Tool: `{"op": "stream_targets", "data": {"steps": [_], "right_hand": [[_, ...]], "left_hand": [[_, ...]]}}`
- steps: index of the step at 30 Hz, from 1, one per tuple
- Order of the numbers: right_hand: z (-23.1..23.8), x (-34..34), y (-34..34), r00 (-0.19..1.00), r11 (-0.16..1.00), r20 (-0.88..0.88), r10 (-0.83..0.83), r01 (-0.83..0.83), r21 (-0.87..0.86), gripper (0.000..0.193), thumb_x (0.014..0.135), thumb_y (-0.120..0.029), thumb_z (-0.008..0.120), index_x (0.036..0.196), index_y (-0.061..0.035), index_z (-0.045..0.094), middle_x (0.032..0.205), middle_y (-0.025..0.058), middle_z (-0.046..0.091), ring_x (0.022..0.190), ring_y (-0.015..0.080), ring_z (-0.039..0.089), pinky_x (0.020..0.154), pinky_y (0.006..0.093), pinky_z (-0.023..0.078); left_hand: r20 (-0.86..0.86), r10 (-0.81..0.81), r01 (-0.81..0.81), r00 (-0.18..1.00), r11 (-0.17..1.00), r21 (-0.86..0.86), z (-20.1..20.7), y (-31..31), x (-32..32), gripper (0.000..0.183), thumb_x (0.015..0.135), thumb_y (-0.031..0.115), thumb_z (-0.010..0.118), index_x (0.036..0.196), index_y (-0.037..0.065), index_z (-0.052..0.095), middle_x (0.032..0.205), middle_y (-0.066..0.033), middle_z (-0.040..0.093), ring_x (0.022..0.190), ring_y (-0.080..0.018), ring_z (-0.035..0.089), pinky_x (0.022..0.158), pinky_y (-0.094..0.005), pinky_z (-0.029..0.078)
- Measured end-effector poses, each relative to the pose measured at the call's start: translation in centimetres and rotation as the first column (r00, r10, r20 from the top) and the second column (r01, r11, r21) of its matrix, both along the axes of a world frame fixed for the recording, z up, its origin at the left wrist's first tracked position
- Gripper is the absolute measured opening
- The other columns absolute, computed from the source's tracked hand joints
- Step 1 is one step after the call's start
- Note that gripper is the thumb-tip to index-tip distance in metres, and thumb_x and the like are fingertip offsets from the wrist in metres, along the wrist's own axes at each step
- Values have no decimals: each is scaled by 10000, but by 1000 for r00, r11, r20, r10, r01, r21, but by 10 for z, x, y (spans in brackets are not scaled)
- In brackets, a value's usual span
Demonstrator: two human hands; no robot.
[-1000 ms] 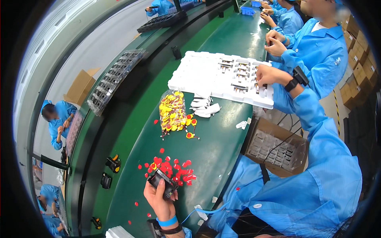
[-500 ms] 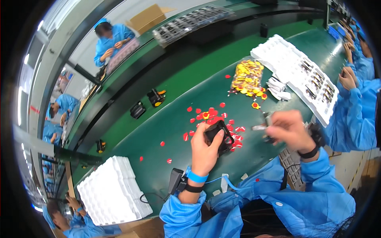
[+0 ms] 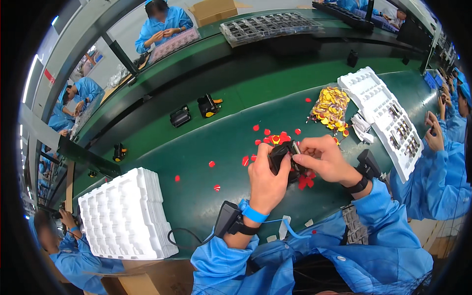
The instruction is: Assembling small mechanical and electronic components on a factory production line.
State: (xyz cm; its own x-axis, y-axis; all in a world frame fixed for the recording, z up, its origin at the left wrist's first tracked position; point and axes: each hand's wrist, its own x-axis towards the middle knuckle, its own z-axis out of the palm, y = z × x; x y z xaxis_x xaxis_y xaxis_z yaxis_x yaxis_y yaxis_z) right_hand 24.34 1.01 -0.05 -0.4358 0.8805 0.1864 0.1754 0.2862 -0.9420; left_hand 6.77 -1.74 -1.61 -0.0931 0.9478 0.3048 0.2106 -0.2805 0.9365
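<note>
My left hand (image 3: 266,181) is closed around a black plastic housing (image 3: 278,156), its thumb along the near side. Against the housing's right side, my right hand (image 3: 325,160) pinches a small grey metallic part (image 3: 295,148); my fingers partly hide where the two meet. Below and around both hands lie many loose red pieces (image 3: 306,182), some under the housing. A yellow-and-red piece (image 3: 276,139) sits just beyond my left hand. Farther right, a clear bag (image 3: 330,105) bulges with yellow and dark-red pieces, next to some small white wrapped items (image 3: 362,129).
A white moulded tray (image 3: 361,88) at the right holds small dark parts. At the left stands a stack of white trays (image 3: 120,216). Black housings (image 3: 180,117) rest on the green belt (image 3: 246,103) beyond the table edge. Co-workers in blue sit around. A blue cord runs from my left wristband.
My right hand has moved left with the small grey part and now meets the housing in my left hand. The whole view has shifted with my head.
</note>
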Motion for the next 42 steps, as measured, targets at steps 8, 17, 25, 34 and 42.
{"op": "stream_targets", "data": {"steps": [8,17,25,34,42], "right_hand": [[-5,-8,4,999,988,27,-23,18,154,210,912,-85,666,767,31,570,594,37,548,541,56,520,472,244,387],[18,-27,71,983,981,182,0,-36,190,288,798,-161,734,644,8,557,532,62,456,521,79,435,481,300,342],[-11,-41,261,818,944,471,-331,291,157,331,835,-197,740,637,31,604,564,183,636,432,243,643,513,360,552],[8,-39,182,856,711,200,-476,241,661,252,860,-203,665,748,23,664,682,212,635,686,406,635,628,466,499],[-16,47,65,786,557,-212,-580,573,601,144,890,-48,639,765,8,596,572,51,513,487,106,453,477,285,341]], "left_hand": [[103,-96,107,990,989,-99,4,-1,-4,216,919,133,684,868,16,509,733,-4,582,669,-42,504,571,-231,409],[22,44,-46,999,995,93,4,3,-15,274,943,221,655,1031,3,515,680,-41,567,615,-74,499,549,-256,392],[-269,218,-160,938,962,222,-24,26,-18,102,882,76,641,909,42,549,532,-103,530,469,-266,554,479,-388,401],[-311,385,-312,869,914,258,-6,37,-68,138,907,122,615,818,45,544,639,-151,607,593,-367,622,538,-468,458],[-731,574,-665,370,713,223,21,141,-170,299,875,304,632,878,5,626,903,-225,691,875,-433,666,760,-525,522]]}}
